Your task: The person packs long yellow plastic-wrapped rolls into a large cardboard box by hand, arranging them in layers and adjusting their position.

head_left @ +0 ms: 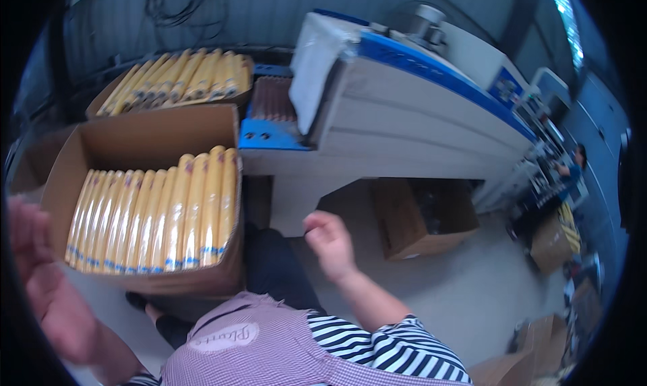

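My left hand (59,305) is raised at the far left, beside the near left corner of an open cardboard box (128,136). It is blurred, but its fingers look stretched out and nothing shows in it. Long yellow tubes (155,217) in shiny clear wrap, with blue marks at their lower ends, stand in a row inside the box. My right hand (330,244) hangs to the right of the box, in front of the machine and apart from both. Its fingers are curled in, and I see nothing held in them.
A second box (94,109) of yellow tubes (182,76) lies behind the first. A large white and blue machine (404,109) spans the middle, with a brown carton (424,217) beneath it. Far right, a person (573,173) works near another carton (552,241).
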`<state>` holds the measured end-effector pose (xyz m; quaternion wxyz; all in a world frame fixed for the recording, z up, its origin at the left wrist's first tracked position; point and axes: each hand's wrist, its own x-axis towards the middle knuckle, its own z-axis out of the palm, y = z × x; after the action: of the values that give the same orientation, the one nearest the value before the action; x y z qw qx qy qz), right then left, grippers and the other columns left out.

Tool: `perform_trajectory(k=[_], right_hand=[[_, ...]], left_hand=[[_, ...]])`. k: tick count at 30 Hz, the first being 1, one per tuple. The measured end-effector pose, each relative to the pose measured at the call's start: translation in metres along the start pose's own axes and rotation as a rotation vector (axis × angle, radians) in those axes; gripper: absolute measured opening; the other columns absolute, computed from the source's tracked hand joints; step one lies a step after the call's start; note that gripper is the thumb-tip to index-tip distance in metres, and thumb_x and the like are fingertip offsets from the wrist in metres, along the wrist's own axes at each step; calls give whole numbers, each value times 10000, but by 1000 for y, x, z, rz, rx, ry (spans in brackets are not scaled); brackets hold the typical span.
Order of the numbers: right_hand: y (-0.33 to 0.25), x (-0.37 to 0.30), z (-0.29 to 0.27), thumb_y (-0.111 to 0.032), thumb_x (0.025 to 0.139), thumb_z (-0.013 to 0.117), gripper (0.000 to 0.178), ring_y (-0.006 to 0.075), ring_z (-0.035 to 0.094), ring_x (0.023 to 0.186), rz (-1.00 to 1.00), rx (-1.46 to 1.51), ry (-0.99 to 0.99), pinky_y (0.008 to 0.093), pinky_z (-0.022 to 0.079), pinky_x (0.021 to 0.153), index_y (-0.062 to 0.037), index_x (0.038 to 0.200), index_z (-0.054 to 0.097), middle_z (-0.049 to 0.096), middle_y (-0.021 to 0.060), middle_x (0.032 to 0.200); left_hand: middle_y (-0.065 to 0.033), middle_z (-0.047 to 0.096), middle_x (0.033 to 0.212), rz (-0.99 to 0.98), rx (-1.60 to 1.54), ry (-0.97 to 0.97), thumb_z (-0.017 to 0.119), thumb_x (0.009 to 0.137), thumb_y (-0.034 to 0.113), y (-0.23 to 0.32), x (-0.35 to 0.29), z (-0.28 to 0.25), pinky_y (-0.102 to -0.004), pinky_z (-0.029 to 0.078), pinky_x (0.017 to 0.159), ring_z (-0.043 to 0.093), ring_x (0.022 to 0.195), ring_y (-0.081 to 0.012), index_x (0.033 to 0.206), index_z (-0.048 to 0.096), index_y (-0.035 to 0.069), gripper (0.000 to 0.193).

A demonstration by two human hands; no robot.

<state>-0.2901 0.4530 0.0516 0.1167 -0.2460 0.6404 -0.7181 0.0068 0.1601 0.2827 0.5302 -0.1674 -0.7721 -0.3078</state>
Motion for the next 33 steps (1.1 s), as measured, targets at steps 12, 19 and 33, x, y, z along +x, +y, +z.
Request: perform_trajectory(k=[12,19,33], right_hand=[[138,-64,31,-558,928,660,840,417,260,1535,131,-895,-307,544,272,1244,-204,1612,323,245,196,1675],[140,-65,38,-538,916,671,833,433,300,1501,47,-875,-277,533,288,1232,-170,1594,355,288,214,1641],[143,-66,37,-520,910,682,809,415,296,1510,63,-848,-256,531,291,1234,-199,1585,373,303,202,1640]], left_hand=[[-174,726,955,-1028,302,-844,655,994,299,-153,-152,146,-418,551,792,694,859,-323,1240,676,28,366],[-183,736,1031,-1156,25,-817,617,1029,309,-178,-182,132,-375,546,856,699,939,-269,1229,682,11,365],[-131,656,764,-1071,120,-726,714,953,230,-155,-163,133,-365,522,695,637,711,-241,1221,685,23,340]])
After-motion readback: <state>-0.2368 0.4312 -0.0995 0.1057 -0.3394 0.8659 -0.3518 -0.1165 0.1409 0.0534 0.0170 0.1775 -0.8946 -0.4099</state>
